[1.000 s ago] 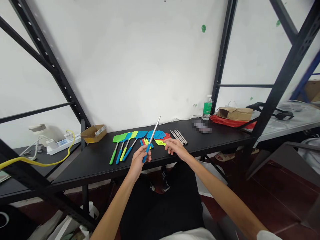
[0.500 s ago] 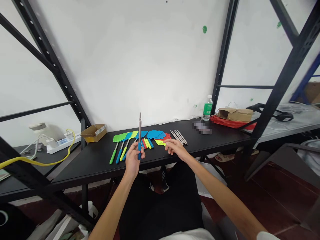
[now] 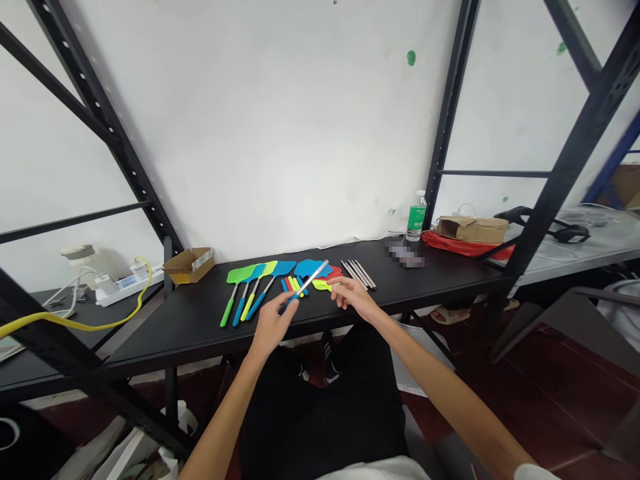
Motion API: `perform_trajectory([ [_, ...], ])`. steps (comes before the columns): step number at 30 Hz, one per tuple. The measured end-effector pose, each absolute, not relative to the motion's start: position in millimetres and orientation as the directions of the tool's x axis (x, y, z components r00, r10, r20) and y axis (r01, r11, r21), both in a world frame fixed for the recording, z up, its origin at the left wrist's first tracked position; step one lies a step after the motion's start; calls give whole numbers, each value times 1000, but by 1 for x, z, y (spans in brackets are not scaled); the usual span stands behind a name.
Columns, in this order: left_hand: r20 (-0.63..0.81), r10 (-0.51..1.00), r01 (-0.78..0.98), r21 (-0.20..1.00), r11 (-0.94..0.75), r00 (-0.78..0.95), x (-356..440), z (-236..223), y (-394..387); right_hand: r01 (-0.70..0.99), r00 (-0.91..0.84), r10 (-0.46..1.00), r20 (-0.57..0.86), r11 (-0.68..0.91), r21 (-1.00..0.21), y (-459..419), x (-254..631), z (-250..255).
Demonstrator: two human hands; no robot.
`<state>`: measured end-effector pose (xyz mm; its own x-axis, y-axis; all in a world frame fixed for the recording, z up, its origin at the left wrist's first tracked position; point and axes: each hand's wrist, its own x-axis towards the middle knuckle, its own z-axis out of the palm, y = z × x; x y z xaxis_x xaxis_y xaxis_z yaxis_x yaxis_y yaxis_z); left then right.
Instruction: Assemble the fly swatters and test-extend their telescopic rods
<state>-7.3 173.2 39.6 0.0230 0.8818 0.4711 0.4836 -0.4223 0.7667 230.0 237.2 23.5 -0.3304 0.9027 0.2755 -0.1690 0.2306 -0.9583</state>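
A steel rod with a blue grip point(image 3: 313, 273), the handle of a fly swatter, is held in my closed left hand point(image 3: 273, 325), its bare metal end slanting up to the right. My right hand point(image 3: 354, 295) is pinched at the narrow end of a yellow fly swatter head point(image 3: 321, 285). Behind it lie blue swatter heads point(image 3: 307, 268) and a red swatter head point(image 3: 336, 272). Several loose coloured grips point(image 3: 295, 287) rest between my hands, partly covered by the rod. To the right of my right hand lie several bare metal rods point(image 3: 361, 273).
Several assembled fly swatters point(image 3: 245, 297) lie side by side on the black table point(image 3: 170, 327). An open cardboard box point(image 3: 189, 267) stands at the back left. A water bottle point(image 3: 416, 217), a blurred item point(image 3: 405, 254) and a brown carton point(image 3: 473, 229) are at the right. Black shelf posts point(image 3: 447, 113) frame the table.
My left hand first swung the rod upright and to the left, then tipped it down to the right, toward my right hand. My right hand has stayed in place.
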Motion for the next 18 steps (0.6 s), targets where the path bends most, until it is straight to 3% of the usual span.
perform_trajectory([
  [3, 480, 859, 662, 587, -466, 179, -7, 37, 171, -164, -325, 901, 287, 245, -956, 240, 230, 21],
  [5, 469, 852, 694, 533, -484, 233, -5, 35, 171, -157, -330, 898, 291, 252, -955, 241, 230, 19],
  [18, 471, 838, 755, 433, -493, 277, -4, 36, 169, -124, -349, 890, 295, 268, -955, 245, 233, 15],
])
